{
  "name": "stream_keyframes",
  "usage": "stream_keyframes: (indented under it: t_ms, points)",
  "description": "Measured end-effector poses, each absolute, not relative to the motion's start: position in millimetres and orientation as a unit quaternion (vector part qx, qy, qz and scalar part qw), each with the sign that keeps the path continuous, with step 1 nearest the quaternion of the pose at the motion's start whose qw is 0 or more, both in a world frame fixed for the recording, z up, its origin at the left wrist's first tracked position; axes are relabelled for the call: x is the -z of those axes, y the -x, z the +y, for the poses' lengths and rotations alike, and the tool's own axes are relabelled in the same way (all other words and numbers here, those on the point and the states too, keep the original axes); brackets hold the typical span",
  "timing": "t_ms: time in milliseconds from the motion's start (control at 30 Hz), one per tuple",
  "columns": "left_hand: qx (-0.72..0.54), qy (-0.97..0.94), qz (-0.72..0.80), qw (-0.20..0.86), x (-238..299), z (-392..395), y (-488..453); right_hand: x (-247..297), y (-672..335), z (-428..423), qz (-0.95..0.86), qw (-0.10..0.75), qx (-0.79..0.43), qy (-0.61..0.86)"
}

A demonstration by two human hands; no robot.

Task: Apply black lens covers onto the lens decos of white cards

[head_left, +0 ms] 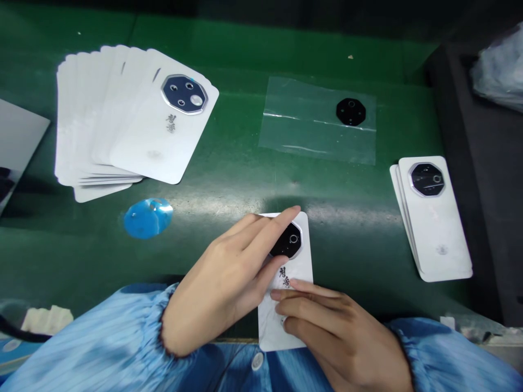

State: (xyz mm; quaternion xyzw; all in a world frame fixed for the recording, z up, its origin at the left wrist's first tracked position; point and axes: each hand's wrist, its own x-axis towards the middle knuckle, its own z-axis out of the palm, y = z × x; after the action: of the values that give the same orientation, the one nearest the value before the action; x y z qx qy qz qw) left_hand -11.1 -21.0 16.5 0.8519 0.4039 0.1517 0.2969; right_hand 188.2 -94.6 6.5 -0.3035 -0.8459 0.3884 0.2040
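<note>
A white phone back panel lies at the table's near edge, with a black octagonal camera lens cover near its top and dark lettering below. Across the left side of that cover rests my left hand, index finger stretched over it and thumb at its lower rim. Part of the cover is hidden under these fingers. My right hand lies on the lower half of the panel, its fingers extended and touching the surface just under the lettering. Neither hand visibly wraps around anything.
A fanned stack of white back panels lies at upper left, near a blue film disc. Clear film carries another black lens cover. Further panels lie at right, beside a dark tray with plastic bags.
</note>
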Motion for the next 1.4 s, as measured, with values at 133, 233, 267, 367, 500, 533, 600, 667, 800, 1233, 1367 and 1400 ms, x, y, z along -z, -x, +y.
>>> stream_keyframes:
  t_ms: [133,233,267,367,500,533,600,667,800,1233,1367,1400]
  points:
    - [-0.157,-0.850,0.410,0.292,-16,-22,11,-7,-187,-94,-0.844,0.201,-0.392,0.307]
    - [-0.160,-0.850,0.408,0.293,-15,-22,11,-6,-187,-94,-0.842,0.205,-0.393,0.309]
    - [-0.161,-0.851,0.405,0.294,-15,-22,11,-6,-187,-94,-0.842,0.204,-0.393,0.308]
    - [-0.161,-0.855,0.396,0.295,-16,-22,11,-6,-187,-95,-0.841,0.203,-0.394,0.309]
    - [-0.154,-0.860,0.390,0.290,-18,-21,11,-7,-187,-94,-0.839,0.201,-0.400,0.309]
    - [-0.151,-0.863,0.388,0.287,-18,-20,11,-8,-187,-94,-0.841,0.201,-0.398,0.308]
    - [-0.145,-0.869,0.382,0.278,-19,-20,10,-8,-187,-93,-0.842,0.199,-0.395,0.307]
    - [-0.136,-0.876,0.378,0.268,-21,-21,9,-9,-187,-93,-0.842,0.199,-0.395,0.309]
    - [-0.097,-0.886,0.382,0.244,-22,-26,9,-12,-188,-94,-0.833,0.209,-0.405,0.313]
    - [-0.203,-0.850,0.359,0.327,6,-21,23,-18,-195,-54,-0.922,0.126,-0.200,0.306]
    - [-0.202,-0.857,0.375,0.290,7,-19,31,-28,-187,-58,-0.939,0.078,-0.145,0.302]
    - [-0.203,-0.858,0.377,0.283,8,-19,32,-30,-185,-59,-0.941,0.073,-0.136,0.301]
